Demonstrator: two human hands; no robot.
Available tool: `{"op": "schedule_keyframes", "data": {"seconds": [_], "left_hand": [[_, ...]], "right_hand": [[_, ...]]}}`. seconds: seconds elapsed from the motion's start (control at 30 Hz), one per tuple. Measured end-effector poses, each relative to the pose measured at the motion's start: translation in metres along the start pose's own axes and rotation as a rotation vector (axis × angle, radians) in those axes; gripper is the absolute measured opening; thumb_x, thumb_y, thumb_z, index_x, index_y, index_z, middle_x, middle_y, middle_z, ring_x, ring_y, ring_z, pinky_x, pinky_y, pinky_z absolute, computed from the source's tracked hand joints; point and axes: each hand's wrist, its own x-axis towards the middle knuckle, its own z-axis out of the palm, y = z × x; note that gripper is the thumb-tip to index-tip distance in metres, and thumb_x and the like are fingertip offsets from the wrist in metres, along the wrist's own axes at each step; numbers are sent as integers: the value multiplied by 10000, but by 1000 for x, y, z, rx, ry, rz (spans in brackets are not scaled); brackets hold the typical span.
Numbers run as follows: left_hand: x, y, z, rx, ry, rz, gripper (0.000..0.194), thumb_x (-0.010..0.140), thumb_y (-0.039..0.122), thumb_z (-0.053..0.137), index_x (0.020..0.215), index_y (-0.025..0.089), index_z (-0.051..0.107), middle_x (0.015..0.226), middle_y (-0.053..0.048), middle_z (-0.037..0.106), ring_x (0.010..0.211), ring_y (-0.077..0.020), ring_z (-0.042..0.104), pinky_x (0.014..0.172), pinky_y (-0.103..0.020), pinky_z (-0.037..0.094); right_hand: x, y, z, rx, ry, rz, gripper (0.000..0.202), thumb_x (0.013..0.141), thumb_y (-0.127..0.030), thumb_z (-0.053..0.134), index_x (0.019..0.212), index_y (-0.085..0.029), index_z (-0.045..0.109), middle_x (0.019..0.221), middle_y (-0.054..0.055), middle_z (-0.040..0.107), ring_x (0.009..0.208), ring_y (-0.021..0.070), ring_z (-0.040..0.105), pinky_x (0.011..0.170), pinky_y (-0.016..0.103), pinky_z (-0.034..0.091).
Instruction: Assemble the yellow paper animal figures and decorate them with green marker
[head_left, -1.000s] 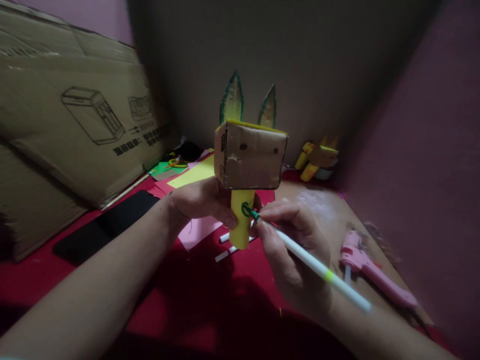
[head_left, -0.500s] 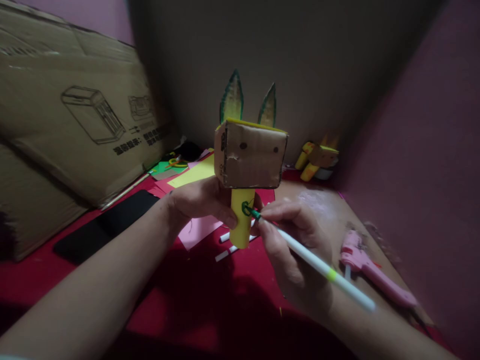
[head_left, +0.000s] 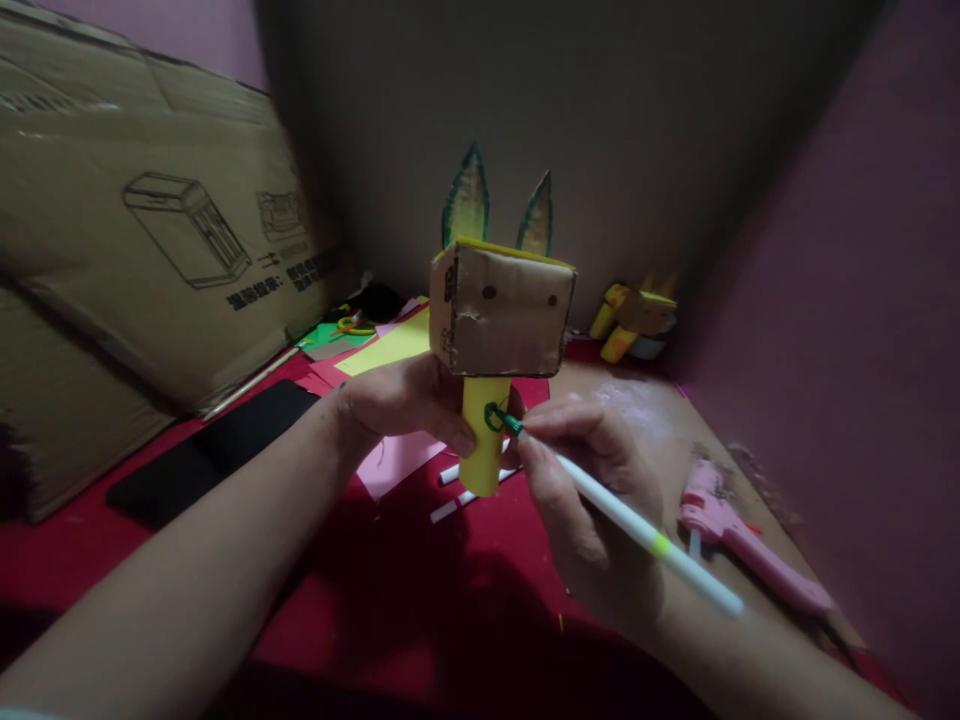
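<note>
With our left hand (head_left: 409, 400) we grip the yellow tube (head_left: 478, 470) beneath a cardboard head (head_left: 510, 325), upright above the red worktop (head_left: 517, 570). Our right hand (head_left: 600, 470) pinches a white pen (head_left: 615, 508), its green tip (head_left: 513, 424) apparently touching the tube's green ring (head_left: 489, 412).

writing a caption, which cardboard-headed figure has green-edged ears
The nearer cardboard-headed figure, held in the left hand; the farther figure has orange ones.

We see a brown cardboard head (head_left: 514, 335) with two dark dots (head_left: 489, 292), green-edged ears (head_left: 466, 208), a yellow tube (head_left: 478, 472) marked green, a white, lime-banded pen (head_left: 615, 507), a pink glue gun (head_left: 754, 550), a red tabletop (head_left: 517, 545).
</note>
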Motion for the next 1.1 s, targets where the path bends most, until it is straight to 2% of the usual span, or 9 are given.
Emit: {"op": "schedule_keyframes", "data": {"seconds": [0.37,0.53,0.67,1.1], "left_hand": [[0,-2,-1,-19,-67,30,408,670,-39,755,1061,57,694,895,-59,789,871,-191,745,786,-239,585],[-1,-3,-3,5,-30,3,455,663,-38,749,1106,40,680,920,-70,790,849,-202,745,758,-246,589],[-1,-3,-3,-16,1,-8,432,636,-53,761,1053,33,687,915,-71,785,830,-187,734,750,-240,587],[0,1,1,-30,21,-23,404,607,-108,719,980,44,691,864,-44,785,795,-171,734,725,-232,593]], "right_hand": [[-2,5,0,40,20,21,148,847,-105,605,885,-248,601,702,-50,507,566,75,498,476,223,379],[-1,2,0,10,22,12,153,846,-96,596,887,-243,597,684,-57,505,526,64,464,459,219,375],[-1,1,0,22,16,3,132,855,-111,598,888,-239,596,662,-62,485,504,61,454,426,209,357],[0,2,-2,5,-3,-7,137,861,-107,604,906,-236,599,725,-51,510,536,60,457,467,214,384]]}}
